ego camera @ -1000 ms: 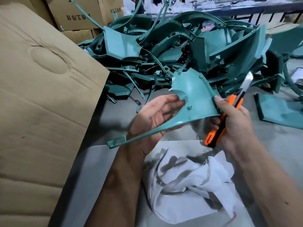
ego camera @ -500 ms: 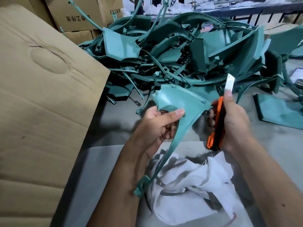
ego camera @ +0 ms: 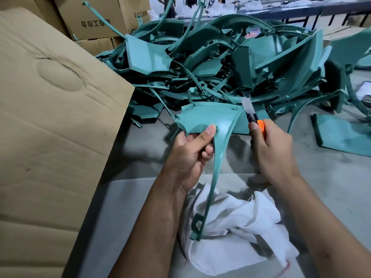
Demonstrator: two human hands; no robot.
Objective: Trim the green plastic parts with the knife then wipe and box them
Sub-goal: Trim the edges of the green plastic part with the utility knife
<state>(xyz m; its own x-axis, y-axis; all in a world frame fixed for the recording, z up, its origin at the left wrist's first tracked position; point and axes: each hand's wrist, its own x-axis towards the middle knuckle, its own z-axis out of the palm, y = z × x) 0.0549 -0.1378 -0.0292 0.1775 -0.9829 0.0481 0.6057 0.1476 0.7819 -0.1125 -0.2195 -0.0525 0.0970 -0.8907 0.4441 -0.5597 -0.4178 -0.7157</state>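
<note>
Item: green plastic part (ego camera: 208,119), pinched upright in left hand (ego camera: 188,155), edge turned toward blade for trimming. Right hand (ego camera: 271,149) grips utility knife (ego camera: 254,117), blade beside part's corner. White cloth (ego camera: 236,227) below on surface (ego camera: 331,187), ready for wiping.

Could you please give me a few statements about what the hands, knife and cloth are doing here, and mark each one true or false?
1. The left hand grips the green plastic part. True.
2. The right hand holds a knife with its blade retracted. False: the blade is extended and points up beside the part's right edge.
3. The white cloth lies on the table below the hands. True.
4. The part's long thin end points up toward the pile. False: it hangs down over the cloth.
5. The knife's handle is blue. False: it is orange and black.
</note>
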